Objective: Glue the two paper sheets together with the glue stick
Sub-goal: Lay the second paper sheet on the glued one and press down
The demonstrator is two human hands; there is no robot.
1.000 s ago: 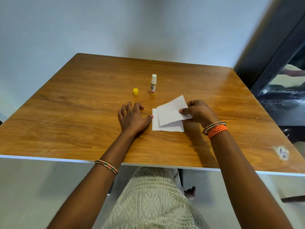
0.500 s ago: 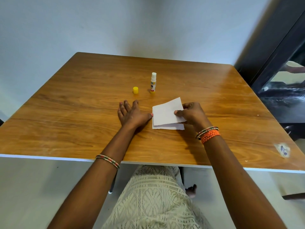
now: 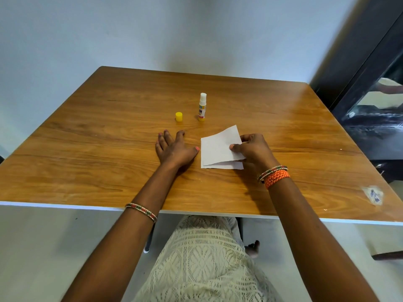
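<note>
Right hand (image 3: 253, 150) pinches the upper paper sheet (image 3: 218, 147) at its right edge, skewed over the lower sheet (image 3: 226, 166) lying flat on the table (image 3: 87, 149); left hand (image 3: 174, 149) rests flat, fingers straight, holding nothing. Sheets look light and floppy (likely to slide), so an edge pinch suits. Glue stick (image 3: 202, 107) stands uncapped beyond them, beside its yellow cap (image 3: 178, 116).

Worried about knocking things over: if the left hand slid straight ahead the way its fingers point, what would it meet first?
Probably nothing: the left hand points up and slightly left, passing left of the yellow cap; the table beyond looks free, though the margin seems slim.
</note>
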